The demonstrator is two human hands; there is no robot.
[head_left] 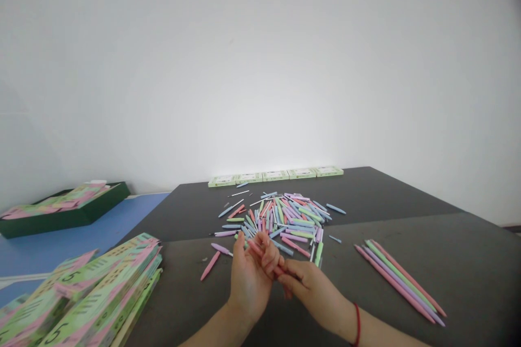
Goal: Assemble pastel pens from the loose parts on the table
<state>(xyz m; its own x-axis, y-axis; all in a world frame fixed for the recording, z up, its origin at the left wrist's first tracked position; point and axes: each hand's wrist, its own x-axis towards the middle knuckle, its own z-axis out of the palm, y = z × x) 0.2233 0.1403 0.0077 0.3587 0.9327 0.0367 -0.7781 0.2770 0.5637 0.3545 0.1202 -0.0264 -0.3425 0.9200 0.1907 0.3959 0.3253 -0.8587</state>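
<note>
Both of my hands meet just in front of a loose pile of pastel pen parts (293,211). A pink pen (255,248) lies across my left hand (250,284), whose fingers are curled round it. At the near end of that pen, my right hand (315,290) pinches with thumb and fingers, and a red string shows on the wrist. Fingers cover much of the pen, so its full shape is hidden. Left of my hands lie a loose pink barrel (210,266) and a purple piece (222,249).
To the right, several long pens (401,282) lie side by side on the dark table (459,249). Small light-green boxes (275,175) line the back edge. Green-and-pink packages (101,293) are stacked at front left, and a dark green tray (69,219) of packages stands behind.
</note>
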